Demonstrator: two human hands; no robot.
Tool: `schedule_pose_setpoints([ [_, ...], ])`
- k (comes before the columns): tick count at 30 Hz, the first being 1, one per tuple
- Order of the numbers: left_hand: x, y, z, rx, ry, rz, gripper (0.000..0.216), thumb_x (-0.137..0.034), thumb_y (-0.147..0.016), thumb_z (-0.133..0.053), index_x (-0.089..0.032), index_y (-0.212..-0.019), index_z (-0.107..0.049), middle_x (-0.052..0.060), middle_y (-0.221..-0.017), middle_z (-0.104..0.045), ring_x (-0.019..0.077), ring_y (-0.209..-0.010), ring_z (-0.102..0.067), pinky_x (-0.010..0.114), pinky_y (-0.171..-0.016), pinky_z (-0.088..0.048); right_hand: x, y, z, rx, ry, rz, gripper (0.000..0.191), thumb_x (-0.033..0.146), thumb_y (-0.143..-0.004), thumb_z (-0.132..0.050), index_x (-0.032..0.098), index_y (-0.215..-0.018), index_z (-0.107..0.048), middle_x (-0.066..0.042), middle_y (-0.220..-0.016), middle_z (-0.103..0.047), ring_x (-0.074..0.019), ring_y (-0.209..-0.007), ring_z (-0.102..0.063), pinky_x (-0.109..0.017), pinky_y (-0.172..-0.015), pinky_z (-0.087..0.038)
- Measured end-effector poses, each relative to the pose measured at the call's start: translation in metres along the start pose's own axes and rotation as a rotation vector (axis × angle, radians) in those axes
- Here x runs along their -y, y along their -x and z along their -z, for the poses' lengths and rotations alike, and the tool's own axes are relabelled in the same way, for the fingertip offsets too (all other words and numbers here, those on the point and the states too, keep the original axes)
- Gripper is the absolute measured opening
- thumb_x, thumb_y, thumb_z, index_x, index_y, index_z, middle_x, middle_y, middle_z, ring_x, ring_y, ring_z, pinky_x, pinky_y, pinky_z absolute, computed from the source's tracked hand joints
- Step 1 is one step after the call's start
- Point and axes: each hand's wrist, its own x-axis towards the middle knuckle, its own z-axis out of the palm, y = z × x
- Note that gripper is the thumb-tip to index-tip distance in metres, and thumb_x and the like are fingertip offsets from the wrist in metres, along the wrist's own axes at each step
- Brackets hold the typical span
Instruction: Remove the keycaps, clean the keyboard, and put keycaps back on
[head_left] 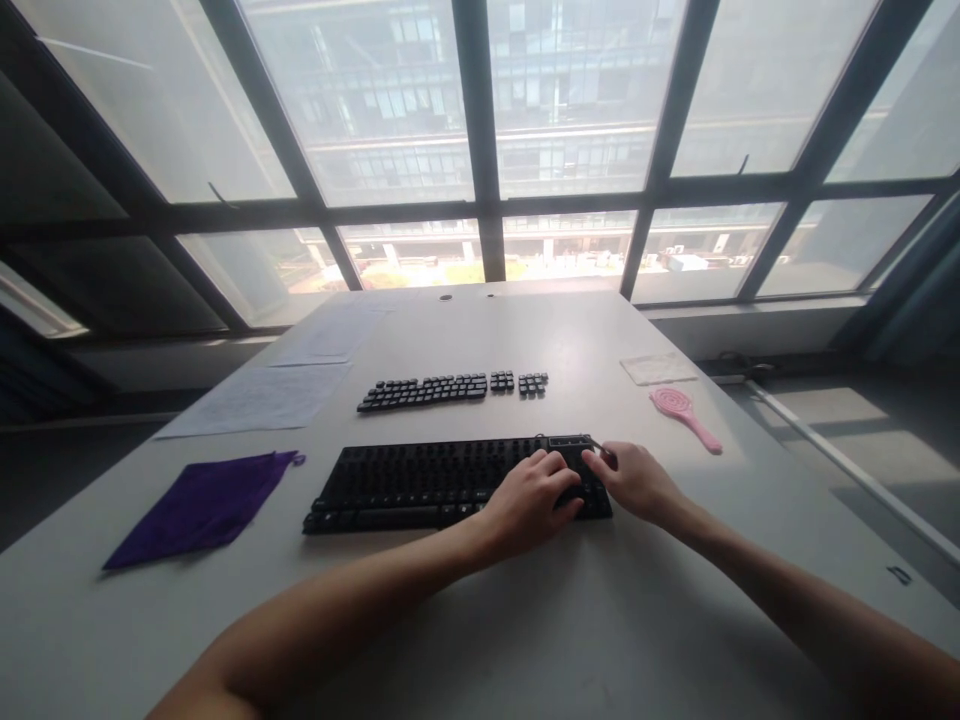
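Observation:
A black keyboard (420, 480) lies across the table in front of me, most of its upper rows stripped of keycaps and the bottom row still capped. My left hand (534, 497) rests over its right part, fingers apart and curved on the number-pad area, which it partly hides. At the keyboard's upper right corner, my right hand (634, 478) pinches a thin dark tool (602, 447), whose kind is too small to tell. Behind the keyboard, loose black keycaps (427, 390) stand in keyboard order, with smaller groups of keycaps (533, 384) at their right.
To the left lies a purple cloth pouch (202, 508), with white paper sheets (259, 400) behind it. A pink hairbrush (686, 415) and a pale flat packet (657, 369) are at the right. The white table (570, 330) reaches toward large windows.

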Motion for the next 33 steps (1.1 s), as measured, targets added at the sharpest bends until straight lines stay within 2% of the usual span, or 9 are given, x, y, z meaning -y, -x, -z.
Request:
schedule_pose_setpoints([
  [5, 0.002, -0.001, -0.004, -0.018, -0.007, -0.007, 0.018, -0.033, -0.095, -0.057, -0.020, -0.102, -0.066, 0.007, -0.096, -0.061, 0.0215, -0.093, -0.055, 0.035, -0.087, -0.048, 0.004, 0.001, -0.002, 0.090, 0.146, -0.003, 0.036, 0.039, -0.085, -0.063, 0.022, -0.055, -0.054, -0.004, -0.050, -0.058, -0.0142, -0.042, -0.043, -0.028, -0.046, -0.023],
  [14, 0.002, 0.000, -0.006, -0.007, -0.034, -0.008, 0.016, -0.031, -0.096, -0.055, -0.019, -0.101, -0.064, 0.006, -0.096, -0.061, 0.0204, -0.091, -0.054, 0.033, -0.084, -0.047, 0.019, -0.007, 0.005, 0.232, 0.206, -0.121, 0.031, 0.032, -0.081, -0.058, 0.018, -0.053, -0.055, -0.003, -0.050, -0.056, -0.0121, -0.047, -0.047, -0.024, -0.047, -0.027],
  [22, -0.001, -0.001, -0.004, 0.028, -0.087, 0.021, 0.026, -0.037, -0.092, -0.064, -0.021, -0.112, -0.060, 0.005, -0.105, -0.061, 0.0223, -0.097, -0.053, 0.034, -0.085, -0.046, 0.025, -0.001, 0.002, 0.115, 0.270, -0.089, 0.027, 0.034, -0.080, -0.057, 0.017, -0.059, -0.059, -0.007, -0.057, -0.061, -0.0132, -0.050, -0.045, -0.026, -0.049, -0.027],
  [28, -0.001, -0.002, -0.003, 0.054, -0.074, 0.009, 0.021, -0.037, -0.093, -0.062, -0.021, -0.106, -0.061, 0.005, -0.102, -0.061, 0.0211, -0.094, -0.053, 0.033, -0.082, -0.045, 0.014, -0.008, 0.004, 0.151, 0.103, -0.118, 0.034, 0.035, -0.078, -0.055, 0.019, -0.050, -0.044, 0.002, -0.046, -0.043, -0.0102, -0.048, -0.039, -0.023, -0.047, -0.025],
  [33, 0.000, -0.002, -0.003, 0.040, -0.046, 0.014, 0.018, -0.036, -0.093, -0.061, -0.021, -0.103, -0.061, 0.004, -0.100, -0.061, 0.0204, -0.092, -0.053, 0.032, -0.079, -0.045, 0.008, -0.014, 0.012, -0.089, -0.034, -0.080, 0.042, 0.043, -0.082, -0.054, 0.020, -0.052, -0.036, 0.005, -0.048, -0.033, -0.0099, -0.050, -0.033, -0.024, -0.048, -0.024],
])
